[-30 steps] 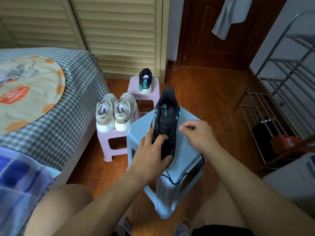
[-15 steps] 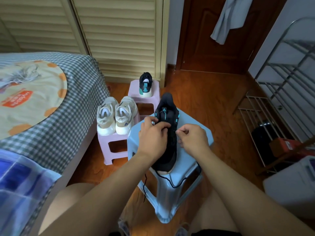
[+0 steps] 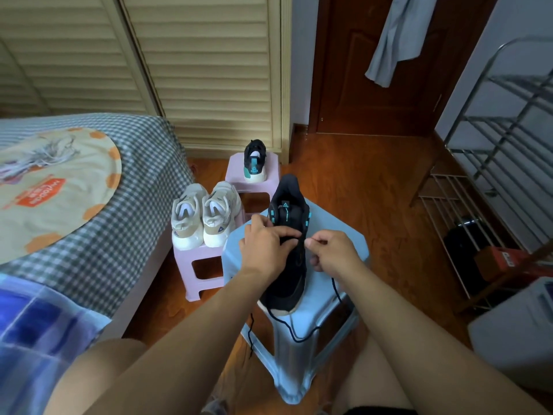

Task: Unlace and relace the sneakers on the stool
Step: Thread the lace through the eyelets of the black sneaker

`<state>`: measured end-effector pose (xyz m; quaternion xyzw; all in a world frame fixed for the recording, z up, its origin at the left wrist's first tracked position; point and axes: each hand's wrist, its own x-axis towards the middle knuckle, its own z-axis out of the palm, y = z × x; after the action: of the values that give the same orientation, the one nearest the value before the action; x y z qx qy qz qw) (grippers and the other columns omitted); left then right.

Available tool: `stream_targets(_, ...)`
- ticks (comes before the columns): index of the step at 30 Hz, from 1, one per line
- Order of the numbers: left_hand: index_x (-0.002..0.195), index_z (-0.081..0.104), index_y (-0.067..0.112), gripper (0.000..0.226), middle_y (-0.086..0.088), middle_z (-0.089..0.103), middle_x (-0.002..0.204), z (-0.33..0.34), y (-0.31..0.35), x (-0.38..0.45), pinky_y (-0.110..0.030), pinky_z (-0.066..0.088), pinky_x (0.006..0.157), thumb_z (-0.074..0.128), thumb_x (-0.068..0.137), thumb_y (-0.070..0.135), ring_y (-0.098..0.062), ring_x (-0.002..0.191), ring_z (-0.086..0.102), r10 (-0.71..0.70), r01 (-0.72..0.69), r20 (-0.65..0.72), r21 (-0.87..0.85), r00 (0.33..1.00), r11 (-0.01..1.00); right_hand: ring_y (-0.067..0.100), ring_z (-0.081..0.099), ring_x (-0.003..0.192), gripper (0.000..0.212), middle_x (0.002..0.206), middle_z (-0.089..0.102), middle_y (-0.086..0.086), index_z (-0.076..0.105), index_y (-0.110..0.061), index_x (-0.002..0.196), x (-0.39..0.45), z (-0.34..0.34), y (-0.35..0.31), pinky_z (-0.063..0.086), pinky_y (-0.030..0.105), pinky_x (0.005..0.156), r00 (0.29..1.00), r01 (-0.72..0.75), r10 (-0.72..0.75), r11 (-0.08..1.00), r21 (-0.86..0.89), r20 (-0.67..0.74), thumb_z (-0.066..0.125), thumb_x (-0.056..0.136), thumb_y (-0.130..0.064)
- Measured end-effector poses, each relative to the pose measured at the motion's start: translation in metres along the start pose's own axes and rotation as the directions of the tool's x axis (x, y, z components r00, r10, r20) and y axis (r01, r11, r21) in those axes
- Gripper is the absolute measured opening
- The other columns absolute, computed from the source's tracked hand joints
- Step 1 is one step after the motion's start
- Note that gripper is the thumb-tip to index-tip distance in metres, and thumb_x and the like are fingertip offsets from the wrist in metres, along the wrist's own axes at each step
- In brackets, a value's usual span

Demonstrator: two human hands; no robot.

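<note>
L hand [image 3: 266, 247] moved up from the toe to mid-eyelets since 1 s ago, fingers pinched on the lace [image 3: 294, 333]. R hand [image 3: 330, 253] fingers also pinching lace. Black sneaker [image 3: 288, 265] on blue stool [image 3: 338, 232]. I read it as threading underway.

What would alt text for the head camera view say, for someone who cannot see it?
Both hands, left hand and right hand, work the black lace of a black sneaker on a light blue stool. Beside it, beige sneakers share a pink stool.
</note>
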<state>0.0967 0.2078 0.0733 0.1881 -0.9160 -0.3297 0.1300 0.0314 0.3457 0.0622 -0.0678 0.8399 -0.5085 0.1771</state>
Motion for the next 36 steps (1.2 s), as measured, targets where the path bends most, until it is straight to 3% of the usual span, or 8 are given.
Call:
stream_targets(6, 0.094, 0.072, 0.049, 0.015, 0.006, 0.034, 0.108, 0.002, 0.004, 0.002, -0.036, 0.035, 0.104, 0.071, 0.092, 0.034, -0.016, 0.114, 0.039, -0.043, 0.045, 0.026, -0.081, 0.999, 0.996, 0.026, 0.056, 0.076, 0.032, 0.072, 0.056, -0.002, 0.051, -0.022, 0.068, -0.004, 0.0, -0.003, 0.038, 0.035, 0.061, 0.965, 0.239, -0.263, 0.876, -0.419, 0.002, 0.06, 0.098, -0.029)
stream_targets(11, 0.097, 0.073, 0.045, 0.008, 0.005, 0.035, 0.11, 0.002, 0.005, 0.001, -0.032, 0.029, 0.099, 0.069, 0.093, 0.039, -0.015, 0.113, 0.036, -0.029, 0.029, 0.015, -0.02, 0.999, 0.999, 0.023, 0.052, 0.069, 0.036, 0.064, 0.05, -0.002, 0.05, -0.021, 0.066, -0.004, 0.0, 0.002, 0.034, 0.032, 0.057, 0.981, 0.181, -0.193, 0.935, -0.304, -0.01, 0.061, 0.098, -0.033)
stream_targets(14, 0.1, 0.074, 0.037, 0.01, 0.005, 0.034, 0.11, 0.005, 0.006, 0.004, -0.034, 0.03, 0.096, 0.065, 0.095, 0.034, -0.019, 0.114, 0.036, 0.031, -0.03, -0.006, 0.103, 0.999, 0.994, 0.018, 0.055, 0.08, 0.01, 0.087, 0.054, -0.005, 0.062, -0.025, 0.101, -0.006, -0.006, 0.001, 0.044, 0.033, 0.067, 0.963, 0.248, -0.269, 0.889, -0.385, 0.001, 0.061, 0.098, -0.034)
stream_targets(16, 0.1, 0.074, 0.027, 0.012, 0.003, 0.038, 0.109, 0.006, 0.003, 0.005, -0.035, 0.035, 0.092, 0.064, 0.095, 0.024, -0.023, 0.111, 0.041, 0.119, -0.11, -0.051, 0.155, 0.992, 0.982, 0.008, 0.05, 0.081, 0.036, 0.103, 0.048, -0.01, 0.051, -0.034, 0.131, -0.01, -0.011, -0.003, 0.042, 0.028, 0.07, 0.918, 0.386, -0.386, 0.827, -0.409, 0.084, 0.058, 0.098, -0.021)
stream_targets(24, 0.093, 0.054, 0.019, 0.015, -0.006, 0.066, 0.096, -0.059, -0.019, 0.005, -0.042, 0.056, 0.079, 0.045, 0.102, 0.011, -0.026, 0.09, 0.066, -0.009, -0.019, -0.131, -0.207, 0.991, 0.978, 0.018, 0.054, 0.095, 0.07, 0.105, 0.049, -0.012, 0.039, -0.051, 0.136, -0.011, -0.014, -0.008, 0.049, 0.037, 0.074, 0.89, 0.454, -0.374, 0.684, -0.57, 0.26, 0.049, 0.086, -0.003)
stream_targets(31, 0.106, 0.055, 0.001, 0.019, -0.014, 0.066, 0.093, -0.209, -0.113, 0.045, -0.045, 0.063, 0.079, 0.038, 0.097, 0.003, -0.03, 0.087, 0.073, -0.561, -0.153, -0.226, -0.973, 0.796, 0.175, 0.023, 0.057, 0.077, 0.048, 0.083, 0.057, -0.004, 0.042, -0.048, 0.125, -0.015, -0.013, -0.017, 0.04, 0.036, 0.058, 0.903, 0.428, -0.343, 0.683, -0.592, 0.257, 0.054, 0.088, -0.021)
stream_targets(34, 0.127, 0.056, -0.002, 0.036, -0.016, 0.069, 0.111, -0.226, -0.203, 0.051, -0.041, 0.062, 0.079, 0.034, 0.103, 0.012, -0.029, 0.099, 0.074, -0.695, -0.154, -0.185, -0.982, 0.695, 0.108, 0.02, 0.056, 0.059, 0.051, 0.067, 0.059, 0.003, 0.047, -0.043, 0.127, -0.017, -0.009, -0.014, 0.045, 0.038, 0.057, 0.936, 0.332, -0.257, 0.871, -0.362, 0.241, 0.055, 0.092, -0.008)
stream_targets(36, 0.092, 0.064, 0.005, 0.036, -0.005, 0.062, 0.082, -0.217, -0.185, 0.033, -0.023, 0.055, 0.055, 0.03, 0.102, 0.008, -0.012, 0.057, 0.066, -0.651, -0.117, -0.209, -0.976, 0.73, 0.183, 0.021, 0.06, 0.057, 0.05, 0.066, 0.065, 0.009, 0.053, -0.034, 0.128, -0.023, -0.004, -0.017, 0.057, 0.041, 0.066, 0.959, 0.15, -0.139, 0.988, -0.028, 0.246, 0.053, 0.093, 0.001)
